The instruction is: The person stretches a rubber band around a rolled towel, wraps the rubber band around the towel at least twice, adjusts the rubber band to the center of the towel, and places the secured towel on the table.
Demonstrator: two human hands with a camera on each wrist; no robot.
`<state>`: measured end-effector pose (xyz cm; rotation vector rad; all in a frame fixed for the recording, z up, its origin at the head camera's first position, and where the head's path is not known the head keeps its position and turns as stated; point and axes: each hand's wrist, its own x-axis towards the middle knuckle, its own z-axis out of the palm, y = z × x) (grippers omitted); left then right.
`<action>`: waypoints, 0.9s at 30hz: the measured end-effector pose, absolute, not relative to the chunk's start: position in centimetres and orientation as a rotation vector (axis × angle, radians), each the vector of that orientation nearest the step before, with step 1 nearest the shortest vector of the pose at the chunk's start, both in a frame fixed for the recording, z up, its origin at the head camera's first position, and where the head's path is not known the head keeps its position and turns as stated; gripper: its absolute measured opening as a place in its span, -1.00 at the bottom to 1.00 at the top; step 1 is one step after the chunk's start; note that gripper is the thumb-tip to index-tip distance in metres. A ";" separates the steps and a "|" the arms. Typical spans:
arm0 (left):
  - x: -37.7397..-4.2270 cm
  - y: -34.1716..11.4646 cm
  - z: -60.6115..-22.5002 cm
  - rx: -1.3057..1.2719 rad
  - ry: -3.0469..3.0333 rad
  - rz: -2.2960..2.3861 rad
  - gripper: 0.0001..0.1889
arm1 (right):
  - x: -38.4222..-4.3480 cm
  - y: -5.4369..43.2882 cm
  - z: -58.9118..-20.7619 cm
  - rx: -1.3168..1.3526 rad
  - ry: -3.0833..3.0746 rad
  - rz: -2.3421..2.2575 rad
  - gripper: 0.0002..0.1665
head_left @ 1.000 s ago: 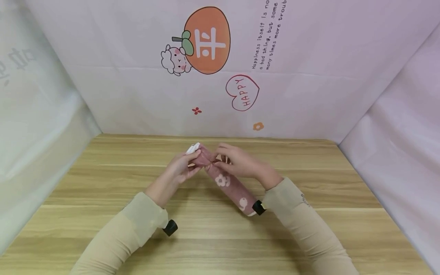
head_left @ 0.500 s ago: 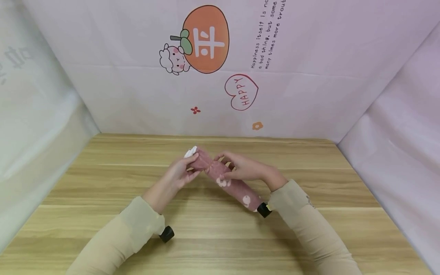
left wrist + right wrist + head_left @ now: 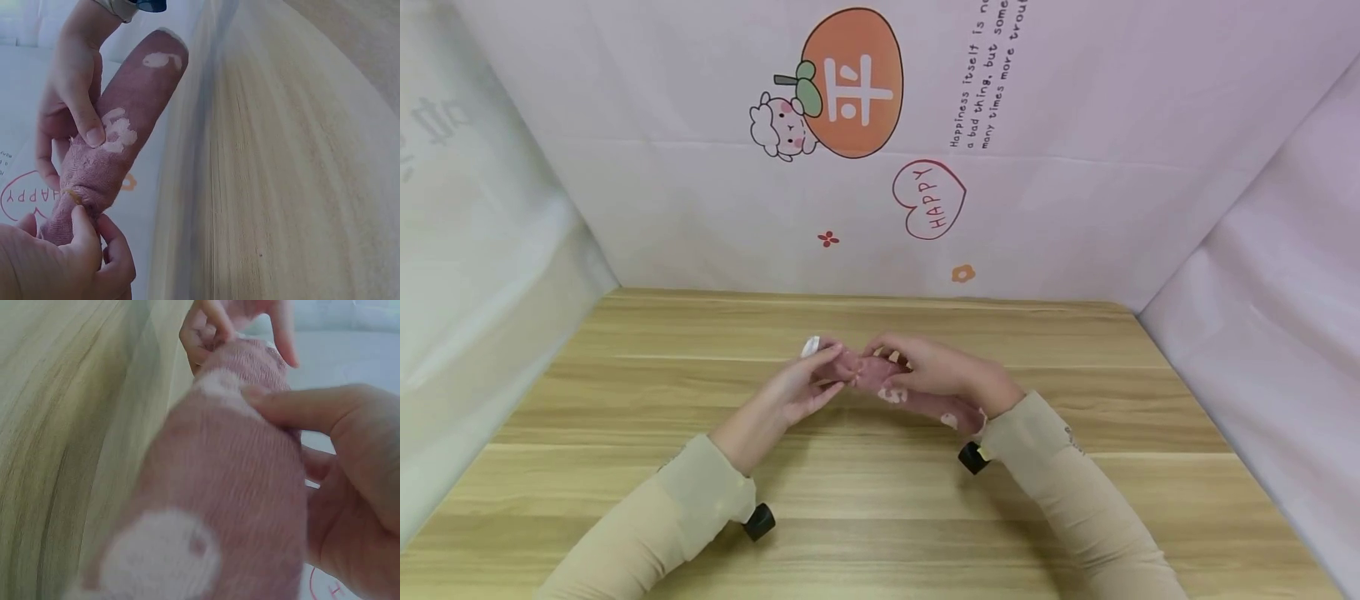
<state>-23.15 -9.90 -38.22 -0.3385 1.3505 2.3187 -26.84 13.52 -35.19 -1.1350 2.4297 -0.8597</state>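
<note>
Left grip [image 3: 788, 393] pinches rolled pink towel [image 3: 134, 103] beside yellowish band [image 3: 74, 195]; right grip [image 3: 936, 367] holds it just beyond band. Step seems securing band; next move likely calls for checking its hold.

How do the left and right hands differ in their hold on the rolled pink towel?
The left hand pinches the rolled pink towel by its gathered neck, at the yellowish band; the right hand grips the wider body, by a white flower motif. The left hand is on the towel's shorter part, the right hand on its longer part. Both hold the same towel.
</note>
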 end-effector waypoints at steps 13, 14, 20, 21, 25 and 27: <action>-23.5 -9.9 -38.3 -0.468 1.312 2.324 -0.65 | -25.8 12.0 -35.8 -1.454 2.848 -0.455 -0.50; -23.5 -9.9 -38.3 -0.477 1.308 2.332 -0.66 | -25.8 12.0 -36.0 -1.527 2.863 -0.445 -0.54; -23.7 -9.4 -38.6 -0.457 1.360 2.357 -0.80 | -25.9 12.4 -36.9 -1.930 2.871 -0.519 -0.68; -23.7 -9.5 -38.6 -0.446 1.381 2.357 -0.83 | -26.0 12.4 -37.0 -1.953 2.867 -0.535 -0.70; -23.8 -9.8 -38.5 -0.439 1.435 2.362 -0.90 | -26.1 12.4 -37.2 -1.975 2.850 -0.564 -0.68; -23.8 -9.9 -38.5 -0.427 1.421 2.382 -0.93 | -26.2 12.4 -37.1 -1.957 2.837 -0.558 -0.63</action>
